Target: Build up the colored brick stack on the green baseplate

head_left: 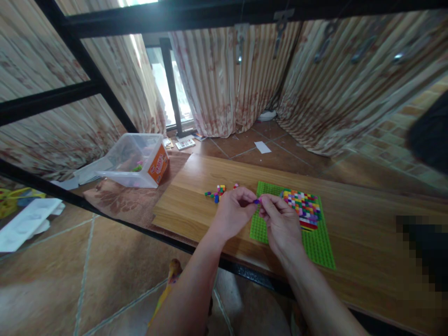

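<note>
My left hand (235,211) pinches a small dark blue or purple toy brick (256,201) at its fingertips. Right against it, my right hand (282,219) closes thumb and finger on a small pink brick (260,199). The two bricks touch or nearly touch; I cannot tell whether they are joined. Both hands are above the left part of a green studded baseplate (320,249). On the baseplate, partly behind my right hand, sits a block of many-coloured bricks (304,207). Loose bricks (220,189) lie on the wooden board left of my left hand.
A clear plastic bin (122,151) with an orange label stands beyond the board's (189,186) left end. Black metal bars (101,88) cross the upper left. Striped curtains (217,84) hang behind. A white tray-like piece (30,224) lies at far left.
</note>
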Available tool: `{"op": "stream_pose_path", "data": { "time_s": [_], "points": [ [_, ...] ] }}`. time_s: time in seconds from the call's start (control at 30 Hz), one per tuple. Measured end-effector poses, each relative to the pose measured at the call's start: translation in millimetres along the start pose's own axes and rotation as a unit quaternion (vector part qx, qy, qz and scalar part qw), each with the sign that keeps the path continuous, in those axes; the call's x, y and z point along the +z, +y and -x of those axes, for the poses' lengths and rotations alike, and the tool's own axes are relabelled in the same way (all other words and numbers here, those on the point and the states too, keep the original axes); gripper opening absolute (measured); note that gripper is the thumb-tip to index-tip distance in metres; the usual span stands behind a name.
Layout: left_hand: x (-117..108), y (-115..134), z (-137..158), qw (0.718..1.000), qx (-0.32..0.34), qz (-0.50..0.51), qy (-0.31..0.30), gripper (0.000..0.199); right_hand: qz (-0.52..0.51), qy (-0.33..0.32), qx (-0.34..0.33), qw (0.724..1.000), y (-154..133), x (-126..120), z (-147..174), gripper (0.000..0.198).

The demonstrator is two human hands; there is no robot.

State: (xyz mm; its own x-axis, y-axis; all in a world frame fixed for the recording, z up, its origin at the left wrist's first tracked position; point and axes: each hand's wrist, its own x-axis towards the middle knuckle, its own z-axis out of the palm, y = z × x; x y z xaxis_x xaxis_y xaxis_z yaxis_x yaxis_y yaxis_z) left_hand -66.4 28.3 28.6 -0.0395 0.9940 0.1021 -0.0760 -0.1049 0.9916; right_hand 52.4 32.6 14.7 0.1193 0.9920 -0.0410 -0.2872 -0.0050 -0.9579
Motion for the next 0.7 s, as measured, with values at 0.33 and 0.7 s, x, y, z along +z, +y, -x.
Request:
{"op": "stream_pose_path", "data": {
  "time_s": [0.33,0.7],
  "points": [
    [2.8,-1.6,2.4,1.000,-0.007,-0.005,0.024,0.008,-0.001,0.011,-0.011,1.000,-0.9,0.5,0.0,0.027],
    [5.9,3.0,4.8,0.998,-0.024,-0.015,0.056,0.007,0.029,0.016,-0.053,0.998,4.6,-2.0,0.6,0.023]
  ]
}}
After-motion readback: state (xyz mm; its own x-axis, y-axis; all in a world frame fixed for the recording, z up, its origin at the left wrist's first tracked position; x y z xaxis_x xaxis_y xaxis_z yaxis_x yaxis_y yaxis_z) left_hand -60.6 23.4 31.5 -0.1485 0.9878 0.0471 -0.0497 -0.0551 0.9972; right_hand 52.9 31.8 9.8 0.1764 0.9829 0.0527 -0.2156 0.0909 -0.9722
